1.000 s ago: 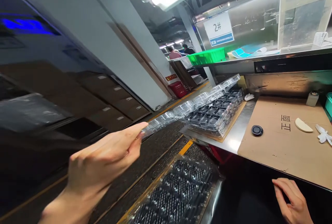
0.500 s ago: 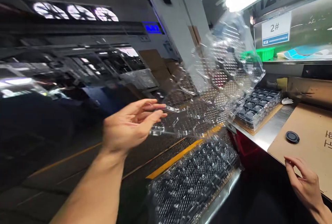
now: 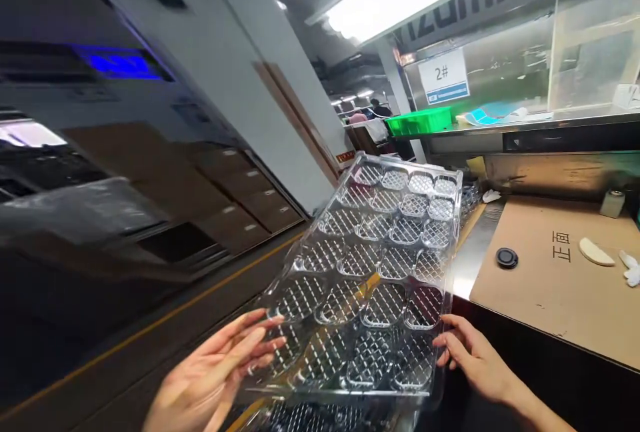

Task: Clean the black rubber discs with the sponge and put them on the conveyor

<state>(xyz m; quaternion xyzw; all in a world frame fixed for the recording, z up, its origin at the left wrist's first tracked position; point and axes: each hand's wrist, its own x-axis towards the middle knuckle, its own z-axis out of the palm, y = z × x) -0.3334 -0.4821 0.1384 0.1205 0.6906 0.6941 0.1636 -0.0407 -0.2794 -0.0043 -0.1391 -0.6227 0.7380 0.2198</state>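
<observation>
A clear plastic tray (image 3: 375, 260) with rows of rounded pockets is held up in front of me, tilted with its far end raised. My left hand (image 3: 225, 359) pinches its left edge near the close corner. On the opposite edge, the fingers of my right hand (image 3: 467, 352) grip the tray's right rim. The pockets look empty, and the floor shows through them. Below the near edge, a stacked tray with dark contents (image 3: 320, 417) shows in part. A round black cap-like part (image 3: 507, 258) lies on the cardboard to the right.
The steel bench at right carries a cardboard sheet (image 3: 530, 299), a cream half-disc (image 3: 597, 252), a small jar (image 3: 613, 204) and white crumpled pieces (image 3: 631, 269). Behind the held tray, another filled tray (image 3: 470, 199) partly shows. A green bin (image 3: 419, 122) sits on the shelf.
My view has turned right. The clear tray has come in front of me and levelled out sideways. My right hand has left the cardboard's edge and taken hold of the tray's right rim.
</observation>
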